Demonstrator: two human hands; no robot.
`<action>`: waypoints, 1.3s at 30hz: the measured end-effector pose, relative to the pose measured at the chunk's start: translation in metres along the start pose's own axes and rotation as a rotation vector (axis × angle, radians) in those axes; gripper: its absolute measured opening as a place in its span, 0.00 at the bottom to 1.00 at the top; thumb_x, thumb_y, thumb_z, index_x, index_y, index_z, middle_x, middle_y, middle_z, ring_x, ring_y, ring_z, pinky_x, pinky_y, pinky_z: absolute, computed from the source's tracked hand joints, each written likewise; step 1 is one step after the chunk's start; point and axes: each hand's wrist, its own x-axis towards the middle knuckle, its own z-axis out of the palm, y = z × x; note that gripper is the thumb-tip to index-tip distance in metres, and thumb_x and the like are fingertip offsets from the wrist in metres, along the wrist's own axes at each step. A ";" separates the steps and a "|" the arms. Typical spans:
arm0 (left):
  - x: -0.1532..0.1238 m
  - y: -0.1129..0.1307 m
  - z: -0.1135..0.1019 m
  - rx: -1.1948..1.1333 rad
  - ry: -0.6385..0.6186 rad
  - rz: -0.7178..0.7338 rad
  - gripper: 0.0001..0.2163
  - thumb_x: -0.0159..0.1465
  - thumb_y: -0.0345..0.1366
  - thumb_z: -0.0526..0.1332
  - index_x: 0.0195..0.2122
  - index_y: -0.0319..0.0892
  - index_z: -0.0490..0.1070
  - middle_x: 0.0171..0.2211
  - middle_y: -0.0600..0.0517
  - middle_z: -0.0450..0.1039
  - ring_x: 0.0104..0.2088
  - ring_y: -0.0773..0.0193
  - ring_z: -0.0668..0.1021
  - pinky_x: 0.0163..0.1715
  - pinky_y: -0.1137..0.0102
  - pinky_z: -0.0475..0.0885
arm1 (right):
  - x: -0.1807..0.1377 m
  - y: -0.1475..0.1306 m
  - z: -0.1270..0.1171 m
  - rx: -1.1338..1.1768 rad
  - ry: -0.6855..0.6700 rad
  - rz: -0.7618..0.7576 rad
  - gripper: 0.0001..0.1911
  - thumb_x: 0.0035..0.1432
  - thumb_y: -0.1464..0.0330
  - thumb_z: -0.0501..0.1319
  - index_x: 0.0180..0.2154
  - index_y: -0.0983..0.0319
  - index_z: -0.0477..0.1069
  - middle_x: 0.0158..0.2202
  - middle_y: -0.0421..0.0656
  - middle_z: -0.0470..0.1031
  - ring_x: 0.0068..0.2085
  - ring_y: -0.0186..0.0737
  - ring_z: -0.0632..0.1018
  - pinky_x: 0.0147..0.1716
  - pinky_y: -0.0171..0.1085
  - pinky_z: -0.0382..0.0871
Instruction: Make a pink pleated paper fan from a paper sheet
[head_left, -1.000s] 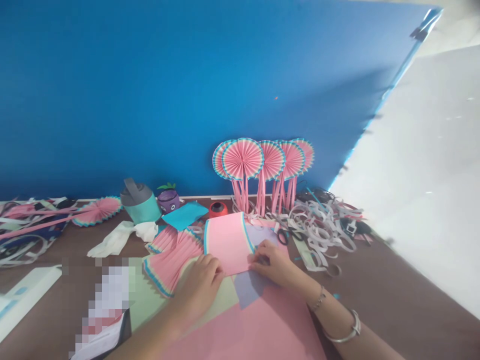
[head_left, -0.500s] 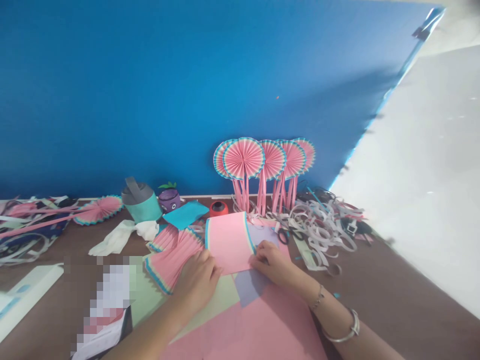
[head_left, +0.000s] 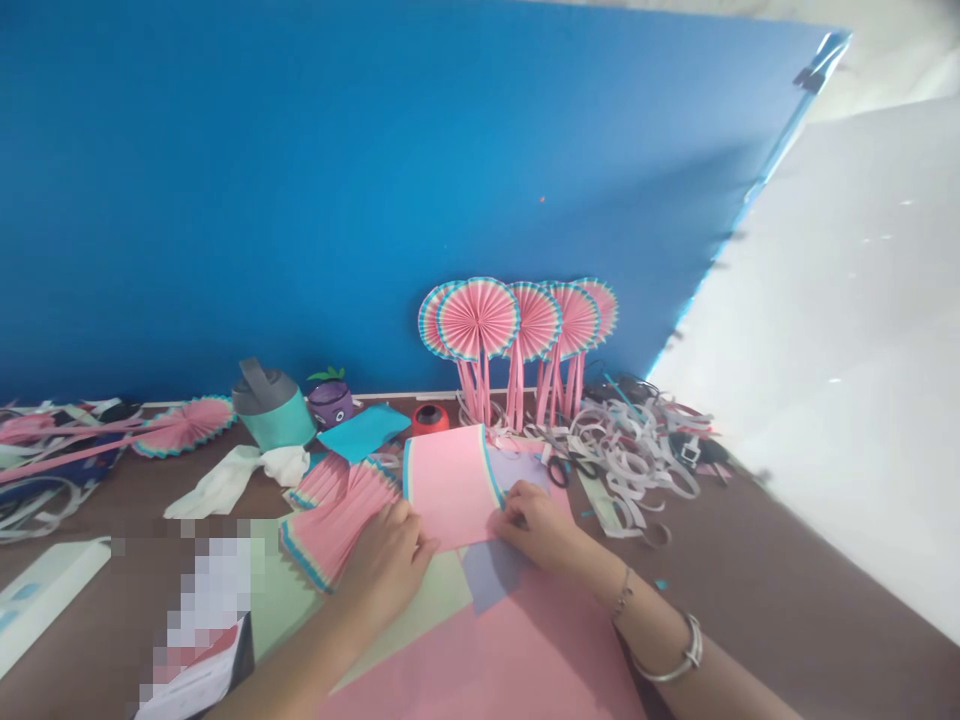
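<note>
A pink paper sheet (head_left: 450, 490) with blue and cream striped side edges lies in front of me, its far end curving up slightly. My left hand (head_left: 390, 560) has its fingers curled on the sheet's near left corner. At the near right corner, my right hand (head_left: 534, 525) pinches the striped edge between thumb and fingers. Pleated pink paper (head_left: 337, 520) with blue edging rests just left of my left hand, partly behind it. Under the sheet are larger pieces of pink paper (head_left: 510, 660), green paper (head_left: 420, 600) and lilac paper (head_left: 491, 575).
Several round pink paper fans (head_left: 478, 320) stand against the blue board (head_left: 300, 180). Scissors (head_left: 557, 471) and curled white paper strips (head_left: 637, 450) lie right. A teal cup (head_left: 274, 415), purple pot (head_left: 330, 403), red round object (head_left: 430, 419), blue paper (head_left: 365, 432) and white gloves (head_left: 232, 480) sit left.
The whole view has shifted a little, so things appear slightly further left. Both hands keep their places at the sheet's near corners.
</note>
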 end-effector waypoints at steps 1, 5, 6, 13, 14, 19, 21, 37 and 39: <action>0.000 0.001 -0.001 0.010 -0.006 -0.004 0.10 0.65 0.34 0.52 0.29 0.41 0.69 0.37 0.48 0.69 0.42 0.58 0.72 0.41 0.65 0.66 | 0.000 -0.001 0.000 -0.005 0.001 0.003 0.09 0.52 0.72 0.61 0.21 0.63 0.68 0.33 0.44 0.67 0.37 0.40 0.70 0.39 0.37 0.64; -0.003 0.002 -0.001 0.055 -0.013 0.015 0.08 0.66 0.31 0.51 0.37 0.41 0.70 0.39 0.48 0.70 0.43 0.58 0.71 0.42 0.65 0.65 | -0.002 -0.004 -0.001 -0.023 0.020 0.021 0.06 0.51 0.73 0.61 0.23 0.62 0.66 0.33 0.43 0.67 0.37 0.40 0.69 0.38 0.37 0.63; -0.004 0.001 0.000 0.073 -0.011 0.033 0.09 0.66 0.31 0.51 0.40 0.42 0.70 0.40 0.48 0.70 0.43 0.58 0.71 0.42 0.65 0.65 | -0.003 -0.004 -0.001 -0.033 0.033 0.039 0.05 0.51 0.73 0.61 0.25 0.62 0.66 0.33 0.43 0.67 0.36 0.39 0.69 0.37 0.36 0.63; -0.007 -0.001 0.010 0.247 0.017 0.207 0.26 0.65 0.24 0.50 0.57 0.63 0.61 0.52 0.51 0.64 0.51 0.58 0.68 0.43 0.65 0.65 | -0.010 -0.013 -0.008 -0.129 0.047 -0.022 0.11 0.53 0.76 0.57 0.40 0.61 0.67 0.38 0.44 0.67 0.39 0.40 0.69 0.37 0.36 0.61; -0.008 0.001 0.009 0.258 0.008 0.242 0.26 0.65 0.24 0.50 0.57 0.64 0.61 0.53 0.51 0.64 0.52 0.57 0.67 0.44 0.64 0.64 | -0.012 -0.015 -0.008 -0.187 0.039 -0.091 0.15 0.54 0.77 0.56 0.44 0.60 0.68 0.41 0.45 0.67 0.41 0.41 0.69 0.39 0.37 0.60; -0.007 0.009 0.000 0.282 -0.010 0.380 0.18 0.66 0.27 0.53 0.53 0.55 0.67 0.51 0.50 0.66 0.51 0.58 0.67 0.46 0.64 0.63 | -0.018 -0.029 -0.004 -0.519 -0.067 -0.403 0.15 0.58 0.77 0.55 0.44 0.57 0.72 0.42 0.46 0.70 0.41 0.43 0.67 0.37 0.40 0.54; -0.006 0.010 -0.002 0.302 -0.005 0.386 0.16 0.66 0.27 0.53 0.51 0.51 0.69 0.47 0.49 0.68 0.47 0.58 0.68 0.45 0.63 0.64 | -0.019 -0.033 -0.002 -0.593 -0.086 -0.427 0.10 0.59 0.76 0.57 0.39 0.60 0.74 0.37 0.46 0.71 0.38 0.43 0.66 0.34 0.41 0.52; -0.017 0.008 -0.012 0.375 -0.060 0.057 0.15 0.57 0.20 0.52 0.31 0.40 0.78 0.32 0.43 0.76 0.41 0.51 0.75 0.41 0.59 0.69 | -0.018 -0.024 0.000 -0.737 0.033 -0.387 0.09 0.52 0.79 0.62 0.23 0.63 0.71 0.26 0.47 0.72 0.32 0.43 0.67 0.30 0.41 0.51; -0.013 0.011 -0.017 0.343 -0.089 0.009 0.16 0.56 0.19 0.51 0.33 0.38 0.77 0.34 0.42 0.77 0.42 0.52 0.76 0.43 0.60 0.69 | -0.016 -0.020 -0.003 -0.694 0.071 -0.429 0.09 0.51 0.79 0.61 0.22 0.63 0.69 0.26 0.46 0.71 0.31 0.42 0.67 0.29 0.40 0.51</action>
